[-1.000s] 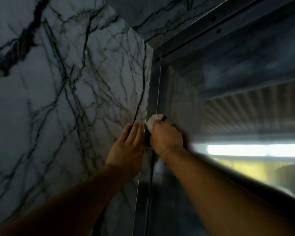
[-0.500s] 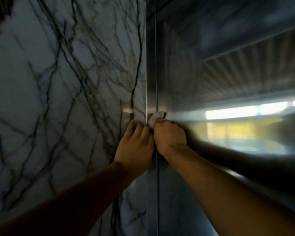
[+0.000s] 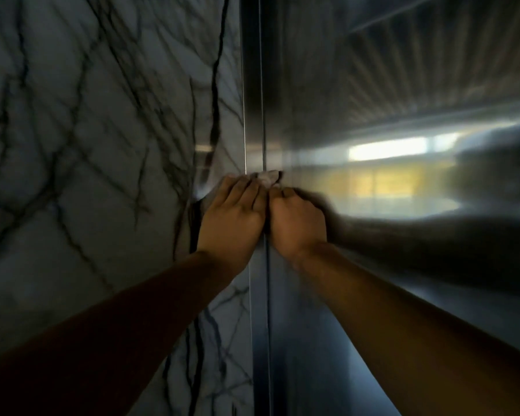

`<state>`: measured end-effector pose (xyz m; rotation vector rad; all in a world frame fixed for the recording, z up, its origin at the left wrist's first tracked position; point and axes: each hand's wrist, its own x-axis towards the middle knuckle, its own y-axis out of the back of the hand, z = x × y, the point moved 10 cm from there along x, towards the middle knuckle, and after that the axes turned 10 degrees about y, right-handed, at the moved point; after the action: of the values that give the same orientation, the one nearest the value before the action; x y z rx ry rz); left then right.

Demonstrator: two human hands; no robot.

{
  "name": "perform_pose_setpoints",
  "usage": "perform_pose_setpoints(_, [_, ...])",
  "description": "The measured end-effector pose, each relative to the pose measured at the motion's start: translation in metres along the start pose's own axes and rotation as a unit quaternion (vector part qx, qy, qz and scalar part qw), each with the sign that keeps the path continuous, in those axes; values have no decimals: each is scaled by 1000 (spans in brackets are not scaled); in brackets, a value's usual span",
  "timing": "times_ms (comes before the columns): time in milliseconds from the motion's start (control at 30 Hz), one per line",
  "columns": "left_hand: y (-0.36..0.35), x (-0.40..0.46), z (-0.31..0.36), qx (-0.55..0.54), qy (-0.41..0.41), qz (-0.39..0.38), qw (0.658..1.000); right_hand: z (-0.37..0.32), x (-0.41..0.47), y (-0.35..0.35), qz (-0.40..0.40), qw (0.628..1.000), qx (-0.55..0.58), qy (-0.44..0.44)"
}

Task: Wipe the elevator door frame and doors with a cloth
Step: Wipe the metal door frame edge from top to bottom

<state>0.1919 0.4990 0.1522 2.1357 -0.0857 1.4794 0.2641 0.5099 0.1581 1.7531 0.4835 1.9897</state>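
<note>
A narrow steel door frame (image 3: 254, 85) runs straight up the middle of the view, between marble on the left and the brushed steel elevator door (image 3: 373, 70) on the right. My right hand (image 3: 297, 220) grips a small white cloth (image 3: 267, 176) and presses it against the frame; only a crumpled tip of the cloth shows above the knuckles. My left hand (image 3: 233, 217) lies beside the right hand with fingers straight, flat against the marble's edge next to the frame. The two hands touch side by side.
A white marble wall (image 3: 102, 145) with dark veins fills the left half. The steel door mirrors my right arm, a bright ceiling light and a yellow area. The frame continues downward below my hands.
Both hands have slid down the frame together with the cloth, and the view has tilted down, so the frame's top corner is out of sight. The left hand has closed up against the right.
</note>
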Motion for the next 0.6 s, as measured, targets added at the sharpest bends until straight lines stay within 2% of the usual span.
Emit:
perform_pose_setpoints(267, [-31, -53, 17, -42, 5, -22, 999, -9, -50, -36, -5, 1000, -21, -8])
perform_pose_setpoints(367, [-49, -73, 21, -14, 8, -47, 999, -12, -64, -49, -8, 999, -29, -15])
perform_pose_setpoints(600, [-65, -103, 25, 32, 5, -19, 999, -12, -90, -76, 8, 999, -22, -26])
